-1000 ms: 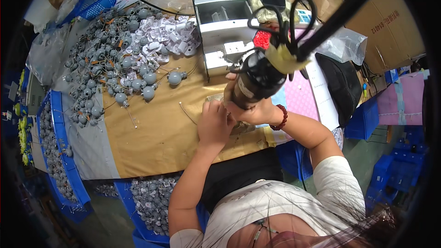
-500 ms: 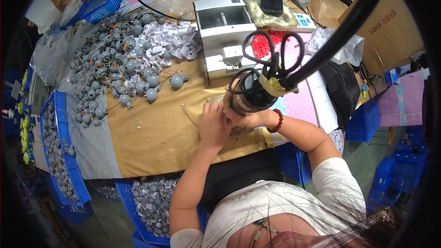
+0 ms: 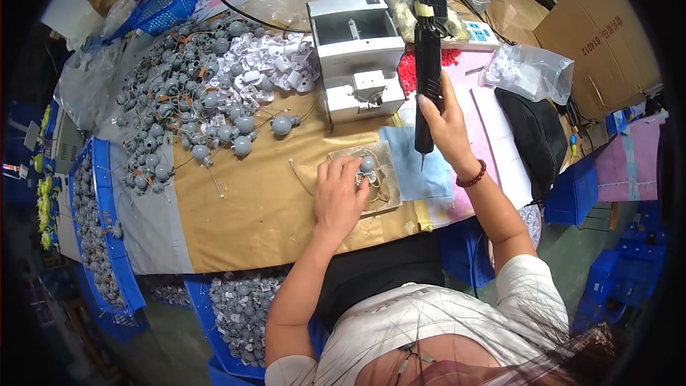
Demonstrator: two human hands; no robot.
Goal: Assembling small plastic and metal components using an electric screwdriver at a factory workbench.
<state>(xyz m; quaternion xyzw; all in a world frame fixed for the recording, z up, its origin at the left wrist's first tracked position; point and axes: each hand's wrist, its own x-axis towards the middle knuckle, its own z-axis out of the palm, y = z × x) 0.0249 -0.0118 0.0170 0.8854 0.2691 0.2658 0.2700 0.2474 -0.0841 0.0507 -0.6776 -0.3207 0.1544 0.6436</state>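
My left hand (image 3: pixel 339 196) is closed on a small grey ball-shaped part (image 3: pixel 367 164) with white and metal pieces under it. That part sits on a square, pale block (image 3: pixel 389 196) on the brown-covered table; some of it is hidden by the fingers. To the right, my right hand (image 3: pixel 450 132) grips a black electric screwdriver (image 3: pixel 429 64). Its body stands upright with a thin bit pointing down over a blue cloth (image 3: pixel 418 171), apart from the grey part. Beyond the block stands a grey-white box-shaped machine (image 3: pixel 361 53) with an open top.
A heap of grey ball-shaped parts (image 3: pixel 168 96) with wires lies on the left, beside white plastic pieces (image 3: pixel 282 61). Red small parts (image 3: pixel 407 71) lie behind the screwdriver. A black pouch (image 3: pixel 530 146) and a clear bag (image 3: pixel 532 75) are at the right. Blue bins (image 3: pixel 103 236) flank the table.
The screwdriver has lifted off and swung right and upright in my right hand. The block and grey part now show. My left hand stays at the block.
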